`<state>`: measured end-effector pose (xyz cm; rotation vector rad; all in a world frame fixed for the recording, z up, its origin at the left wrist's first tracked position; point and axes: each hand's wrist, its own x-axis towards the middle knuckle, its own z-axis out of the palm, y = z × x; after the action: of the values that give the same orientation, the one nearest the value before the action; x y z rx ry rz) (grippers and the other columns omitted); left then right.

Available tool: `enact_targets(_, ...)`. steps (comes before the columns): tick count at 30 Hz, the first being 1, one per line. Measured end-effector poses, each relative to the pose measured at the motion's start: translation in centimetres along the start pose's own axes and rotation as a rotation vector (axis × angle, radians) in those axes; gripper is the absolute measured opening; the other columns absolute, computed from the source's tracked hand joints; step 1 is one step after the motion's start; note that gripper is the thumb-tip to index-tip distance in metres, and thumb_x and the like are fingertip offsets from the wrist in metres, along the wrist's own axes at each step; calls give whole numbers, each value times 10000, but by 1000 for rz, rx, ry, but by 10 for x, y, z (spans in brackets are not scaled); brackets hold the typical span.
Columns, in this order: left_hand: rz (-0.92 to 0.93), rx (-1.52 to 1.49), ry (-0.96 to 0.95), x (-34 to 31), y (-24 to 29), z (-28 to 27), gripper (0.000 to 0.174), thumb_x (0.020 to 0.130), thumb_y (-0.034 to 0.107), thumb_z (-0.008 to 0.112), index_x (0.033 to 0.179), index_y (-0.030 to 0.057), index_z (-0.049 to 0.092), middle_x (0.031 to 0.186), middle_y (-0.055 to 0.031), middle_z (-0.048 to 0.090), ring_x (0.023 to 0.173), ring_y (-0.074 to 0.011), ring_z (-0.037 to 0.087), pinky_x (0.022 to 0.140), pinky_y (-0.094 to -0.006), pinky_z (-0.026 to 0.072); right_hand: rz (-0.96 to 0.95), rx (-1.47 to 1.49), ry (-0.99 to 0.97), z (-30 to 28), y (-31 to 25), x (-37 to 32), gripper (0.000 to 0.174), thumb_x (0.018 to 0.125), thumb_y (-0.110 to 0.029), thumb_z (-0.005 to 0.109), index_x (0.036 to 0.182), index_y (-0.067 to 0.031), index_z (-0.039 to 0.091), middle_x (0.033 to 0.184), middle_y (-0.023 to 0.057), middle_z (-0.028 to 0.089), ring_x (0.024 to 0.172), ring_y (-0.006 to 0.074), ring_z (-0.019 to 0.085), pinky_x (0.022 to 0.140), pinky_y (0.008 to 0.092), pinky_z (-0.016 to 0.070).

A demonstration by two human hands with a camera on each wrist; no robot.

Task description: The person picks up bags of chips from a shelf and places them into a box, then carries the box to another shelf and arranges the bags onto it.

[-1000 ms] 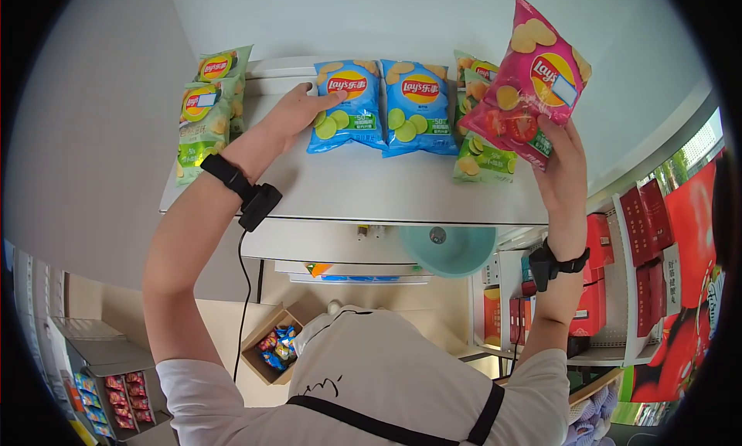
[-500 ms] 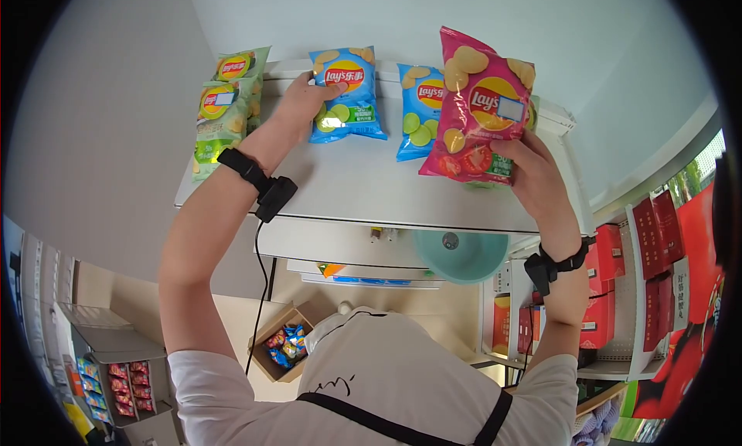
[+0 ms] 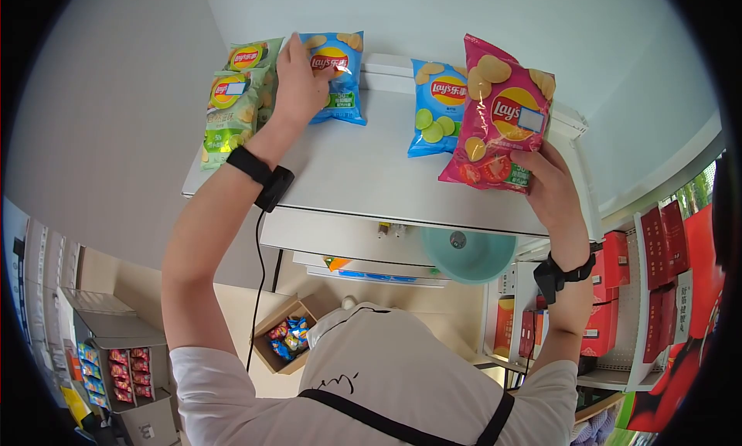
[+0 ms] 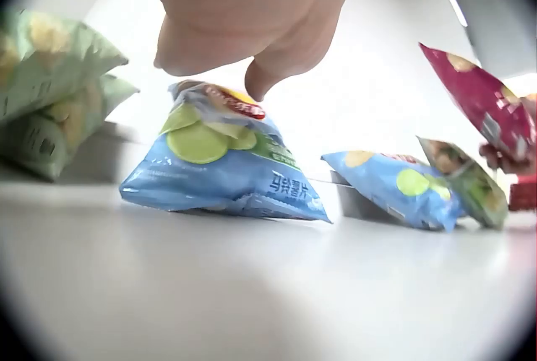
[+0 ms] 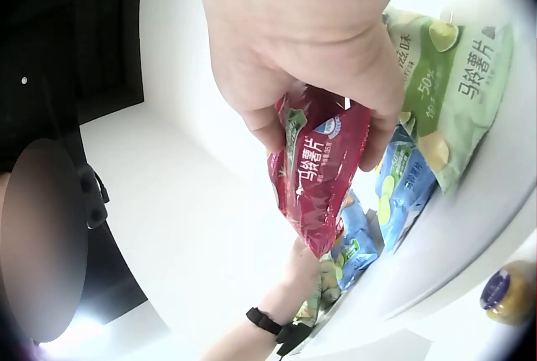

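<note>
My left hand [image 3: 301, 86] pinches a blue chip bag [image 3: 346, 83] near its upper left, beside two green bags [image 3: 230, 110] at the shelf's left. In the left wrist view that blue bag [image 4: 218, 160] has its bottom edge at the white surface, with the hand [image 4: 252, 17] over its top. My right hand [image 3: 555, 185] grips a red chip bag [image 3: 495, 114] by its lower right, raised in front of a second blue bag [image 3: 437, 98]. The right wrist view shows the red bag [image 5: 323, 160] between thumb and fingers, with a green bag [image 5: 453, 84] behind it.
A white shelf [image 3: 363, 175] carries the bags, with a wall behind. Below are a teal basin [image 3: 471, 260] and a cardboard box [image 3: 267, 330] of small packets. Red boxes [image 3: 607, 322] stand on shelving at the right.
The left-hand blue bag has moved back and left, away from the other blue bag and next to the green ones. The red bag has swung leftward from the far right and come lower, still gripped.
</note>
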<state>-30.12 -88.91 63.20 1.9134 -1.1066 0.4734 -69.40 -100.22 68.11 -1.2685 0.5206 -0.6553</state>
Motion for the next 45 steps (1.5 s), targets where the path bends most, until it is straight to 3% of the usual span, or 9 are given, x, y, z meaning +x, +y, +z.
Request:
enact_targets(2, 392, 34, 175, -9, 22, -6, 715, 929, 248, 754, 1452, -109, 421, 1437, -295, 496, 1324, -435, 520, 1091, -455, 456, -13, 11, 1, -3, -2, 1, 507, 933, -89, 660, 1400, 23, 499, 1346, 126, 611, 1232, 244, 618, 1033, 408, 532)
enact_targets(4, 314, -219, -37, -31, 51, 19, 780, 910, 342, 782, 1432, -117, 429, 1379, -307, 534, 1298, -454, 529, 1092, -461, 449, -42, 44, 0, -6, -4, 1, 503, 934, -83, 653, 1401, 25, 499, 1349, 129, 611, 1234, 248, 618, 1037, 414, 530)
enact_targets(8, -293, -366, -669, -43, 124, 35, 926, 813, 494, 859, 1329, -160, 455, 1287, -319, 602, 1199, -416, 619, 978, -434, 534, -100, 106, -9, -7, -6, -5, 493, 936, -64, 632, 1402, 30, 498, 1352, 136, 613, 1237, 258, 621, 1051, 431, 525)
enact_targets(15, -513, -686, -485, -39, 122, 79, 952, 760, 288, 932, 1405, -137, 377, 1201, -262, 665, 1138, -347, 669, 919, -387, 562, -117, 64, -9, -1, -3, -13, 479, 935, -43, 609, 1396, 33, 500, 1342, 136, 619, 1238, 263, 625, 1066, 440, 518)
enact_targets(19, -447, -723, -395, -41, 110, 60, 951, 737, 185, 937, 1456, -91, 379, 1170, -221, 677, 1099, -296, 681, 906, -362, 565, -147, 57, -42, 12, -4, -5, 482, 933, -46, 624, 1392, 37, 504, 1344, 136, 617, 1240, 264, 622, 1069, 440, 517)
enact_targets(23, -350, -785, -383, -45, 92, -24, 897, 761, 125, 901, 1478, -58, 395, 1149, -160, 678, 1041, -225, 674, 889, -332, 564, -193, 63, -34, 31, -2, 11, 463, 936, -69, 650, 1370, 34, 526, 1349, 129, 612, 1251, 256, 614, 1073, 431, 514)
enact_targets(26, -414, -840, -407, -53, 57, -74, 807, 798, 75, 857, 1465, -53, 421, 1172, -125, 674, 1040, -188, 661, 885, -313, 555, -296, -330, -279, 39, 26, 38, 423, 931, -117, 686, 1333, -33, 584, 1308, 84, 631, 1179, 178, 641, 974, 349, 550)
enact_targets(31, -516, -781, -364, -57, -4, -82, 759, 814, 62, 842, 1455, -36, 447, 1220, -120, 665, 1096, -187, 644, 941, -310, 529, 180, 120, -352, 127, 53, 75, 415, 942, -114, 667, 1323, 7, 557, 1289, 106, 653, 1179, 224, 658, 1024, 395, 545)
enact_targets(45, -665, -656, -366, -39, 0, -77, 552, 996, 362, 694, 1398, 27, 517, 1254, -81, 653, 1170, -157, 594, 1035, -313, 442, 224, 386, -376, 158, 82, 116, 499, 894, -84, 599, 1379, -16, 502, 1331, 120, 639, 1210, 255, 650, 1051, 451, 530)
